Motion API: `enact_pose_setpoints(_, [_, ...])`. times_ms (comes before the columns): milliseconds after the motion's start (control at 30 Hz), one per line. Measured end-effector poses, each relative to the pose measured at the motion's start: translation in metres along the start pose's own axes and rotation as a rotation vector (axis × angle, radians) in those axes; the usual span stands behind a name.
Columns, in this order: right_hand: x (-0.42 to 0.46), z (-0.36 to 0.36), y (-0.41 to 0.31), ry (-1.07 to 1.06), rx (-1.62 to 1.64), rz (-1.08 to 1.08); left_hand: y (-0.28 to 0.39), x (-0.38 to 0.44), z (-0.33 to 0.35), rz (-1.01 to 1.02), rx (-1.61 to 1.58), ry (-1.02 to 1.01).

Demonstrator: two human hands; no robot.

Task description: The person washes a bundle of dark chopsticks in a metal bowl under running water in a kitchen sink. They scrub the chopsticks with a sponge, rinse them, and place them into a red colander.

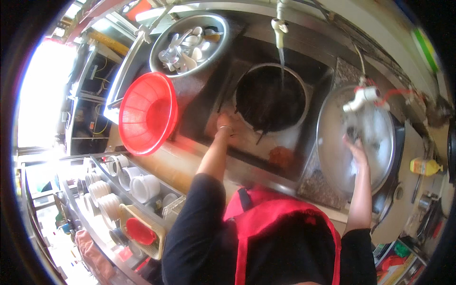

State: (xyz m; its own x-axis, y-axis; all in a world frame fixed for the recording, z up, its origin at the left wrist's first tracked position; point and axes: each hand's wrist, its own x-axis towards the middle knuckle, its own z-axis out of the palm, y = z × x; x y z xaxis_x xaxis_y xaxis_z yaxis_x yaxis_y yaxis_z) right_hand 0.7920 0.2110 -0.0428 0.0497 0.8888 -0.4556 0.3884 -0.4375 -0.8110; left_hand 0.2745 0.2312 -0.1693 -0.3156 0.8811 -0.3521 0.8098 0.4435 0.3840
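My left hand point(225, 122) reaches down into the sink point(245, 140), left of a dark round pot point(263, 103). Its fingers are blurred, so their grip is unclear. A stream of water runs from a white tap point(279, 30) into the pot. On the right, my right hand point(357, 151) is inside a wide metal basin point(329, 142) holding cloudy water and white suds. At its fingertips is a small dark round thing point(352, 132), perhaps a scouring pad; whether the fingers grip it is unclear. A reddish-brown patch point(281, 156) shows in the sink's near right corner.
Left of the sink stands a red plastic colander point(146, 114). Behind it, a metal bowl point(217, 53) holds several spoons. Another white tap point(363, 98) overhangs the basin. A yellow bottle point(425, 166) is at far right. Stacked white dishes point(108, 206) fill a rack at lower left.
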Motion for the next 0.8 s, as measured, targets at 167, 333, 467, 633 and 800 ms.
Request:
enact_pose_setpoints(167, [0.008,0.042,-0.009,0.622,0.489,0.108,-0.046,0.070,0.001,-0.129,0.091,-0.046])
enact_pose_setpoints(333, [0.024,0.007,0.029,0.651,0.534,0.243,-0.058,0.133,0.052,-0.010,0.147,0.022])
enact_pose_setpoints(467, [0.022,-0.007,0.025,0.685,0.366,0.283,-0.065,0.171,0.104,0.194,0.130,0.466])
enact_pose_setpoints(633, [0.022,-0.007,0.025,0.687,0.217,0.333,-0.048,0.181,0.085,0.104,0.104,0.137])
enact_pose_setpoints(800, [0.023,-0.010,0.023,0.661,0.024,0.371,-0.042,0.177,0.061,0.051,0.025,-0.014])
